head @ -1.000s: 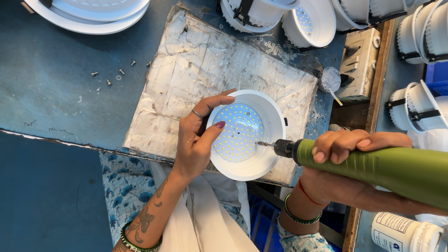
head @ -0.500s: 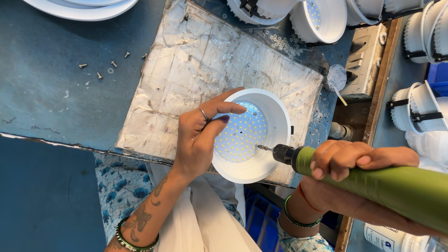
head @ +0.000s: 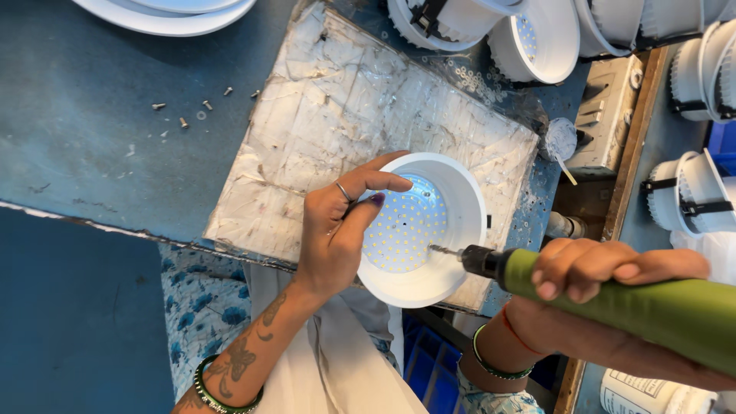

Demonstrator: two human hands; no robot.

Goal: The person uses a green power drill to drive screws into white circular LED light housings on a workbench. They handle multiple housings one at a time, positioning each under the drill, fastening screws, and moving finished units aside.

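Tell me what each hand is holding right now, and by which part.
Right hand grips the green electric screwdriver around its barrel. Left hand holds the white round lamp housing by its near rim.

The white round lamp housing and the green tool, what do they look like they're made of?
The lamp housing looks like moulded white plastic: smooth, evenly coloured, with a soft sheen on its rim. The disc inside, dotted with small yellow squares, looks like a light-emitting board. The green tool in the right hand has a matte, probably plastic body, while its dark collar and thin bit look metallic.
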